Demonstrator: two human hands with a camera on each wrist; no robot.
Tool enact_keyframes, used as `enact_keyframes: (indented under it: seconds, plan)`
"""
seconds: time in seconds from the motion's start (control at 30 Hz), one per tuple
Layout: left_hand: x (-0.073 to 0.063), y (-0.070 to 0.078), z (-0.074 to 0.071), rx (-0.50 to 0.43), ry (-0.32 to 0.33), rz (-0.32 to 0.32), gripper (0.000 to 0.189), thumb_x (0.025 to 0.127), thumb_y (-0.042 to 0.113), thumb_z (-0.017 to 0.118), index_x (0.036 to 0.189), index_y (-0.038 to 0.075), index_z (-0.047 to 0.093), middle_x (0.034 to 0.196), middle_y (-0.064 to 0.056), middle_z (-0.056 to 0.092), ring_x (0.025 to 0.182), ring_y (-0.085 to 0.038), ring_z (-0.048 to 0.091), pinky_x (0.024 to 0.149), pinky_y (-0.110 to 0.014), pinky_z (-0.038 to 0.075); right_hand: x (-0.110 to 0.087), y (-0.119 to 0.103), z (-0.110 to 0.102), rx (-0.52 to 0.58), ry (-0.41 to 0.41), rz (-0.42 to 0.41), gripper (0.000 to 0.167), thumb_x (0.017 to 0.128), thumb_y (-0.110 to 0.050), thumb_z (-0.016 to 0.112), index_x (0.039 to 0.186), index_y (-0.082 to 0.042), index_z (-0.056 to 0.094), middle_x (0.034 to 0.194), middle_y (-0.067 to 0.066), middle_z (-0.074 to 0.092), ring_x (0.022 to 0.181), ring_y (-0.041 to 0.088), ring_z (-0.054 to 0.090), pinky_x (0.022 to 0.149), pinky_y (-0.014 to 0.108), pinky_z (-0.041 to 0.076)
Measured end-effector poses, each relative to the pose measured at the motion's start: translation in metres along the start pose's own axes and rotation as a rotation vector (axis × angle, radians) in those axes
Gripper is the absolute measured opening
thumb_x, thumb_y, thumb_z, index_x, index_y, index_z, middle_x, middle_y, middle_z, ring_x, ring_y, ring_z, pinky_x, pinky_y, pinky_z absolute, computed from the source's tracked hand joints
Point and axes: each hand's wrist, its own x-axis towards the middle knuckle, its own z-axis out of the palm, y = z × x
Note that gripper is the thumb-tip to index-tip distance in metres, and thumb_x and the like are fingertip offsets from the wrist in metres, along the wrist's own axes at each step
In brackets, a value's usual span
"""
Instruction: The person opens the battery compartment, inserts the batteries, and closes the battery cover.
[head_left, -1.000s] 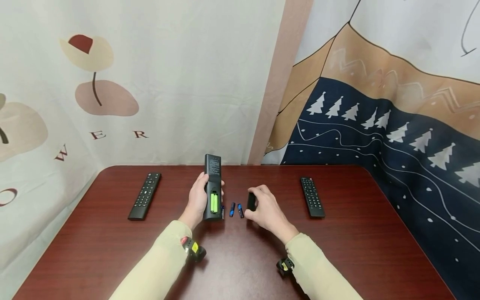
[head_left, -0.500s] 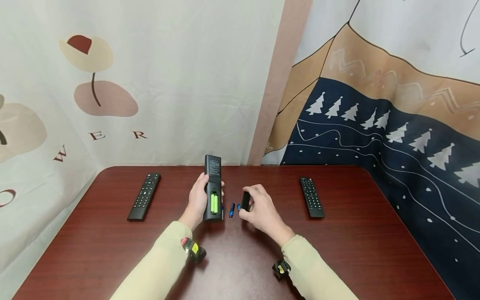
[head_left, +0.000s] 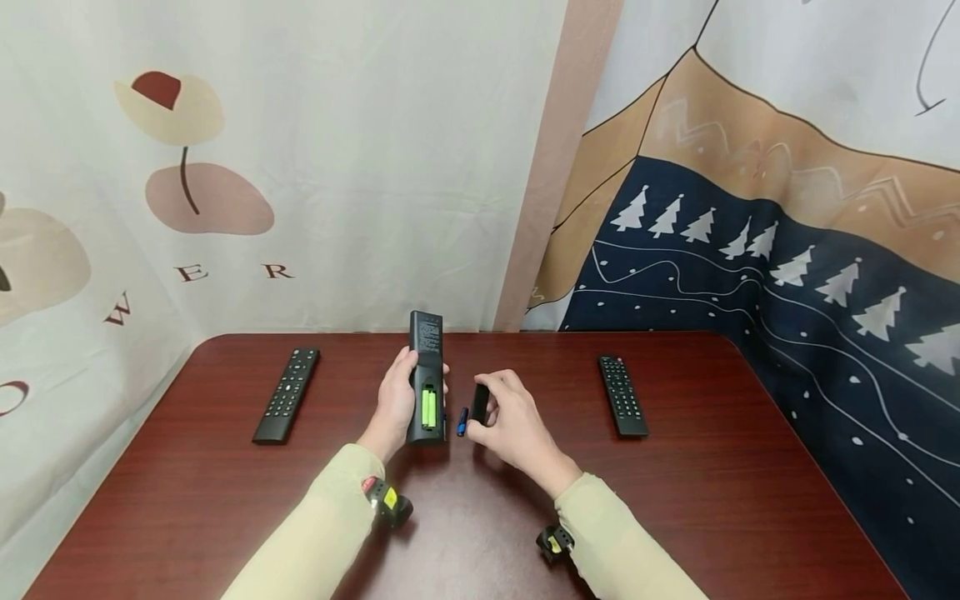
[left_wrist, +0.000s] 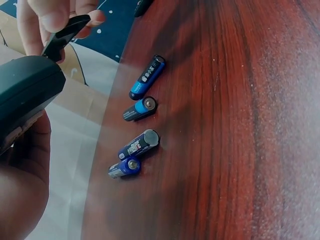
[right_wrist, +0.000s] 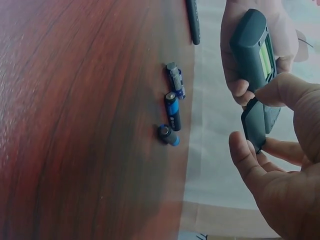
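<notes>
My left hand (head_left: 393, 398) grips a black remote control (head_left: 426, 350) with its back facing me. Its battery compartment is uncovered, and two green batteries (head_left: 428, 408) lie side by side inside. To the right, my right hand (head_left: 517, 421) pinches a black battery cover (head_left: 478, 403) between thumb and fingers, held upright. In the right wrist view the cover (right_wrist: 254, 125) overlaps the lower part of the remote (right_wrist: 250, 50). Several loose blue and black batteries (left_wrist: 148, 76) lie on the table below the hands; in the head view the remote and cover hide most of them.
A second remote control (head_left: 287, 396) lies on the left of the dark red table (head_left: 465, 533). A third remote (head_left: 623, 396) lies on the right. Printed curtains (head_left: 360, 167) hang right behind the table's far edge.
My right hand has moved left with the battery cover, closer to the remote, and now blocks one loose battery from the head view. My left hand and the remote have hardly moved.
</notes>
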Motion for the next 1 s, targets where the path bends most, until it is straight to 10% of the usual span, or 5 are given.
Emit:
enact_keyframes:
  seconds: [1.0]
  plan:
    - [0.002, -0.002, 0.004, 0.015, 0.002, 0.014, 0.047, 0.112, 0.033, 0.021, 0.151, 0.011, 0.036, 0.116, -0.015, 0.061, 0.088, -0.020, 0.063, 0.075, -0.031, 0.054, 0.001, -0.017, 0.012, 0.129, 0.023, -0.081, 0.057, 0.079, 0.000, 0.079, 0.134, 0.003, 0.061, 0.119, 0.013, 0.054, 0.079, 0.024, 0.062, 0.071, 0.032, 0.058]
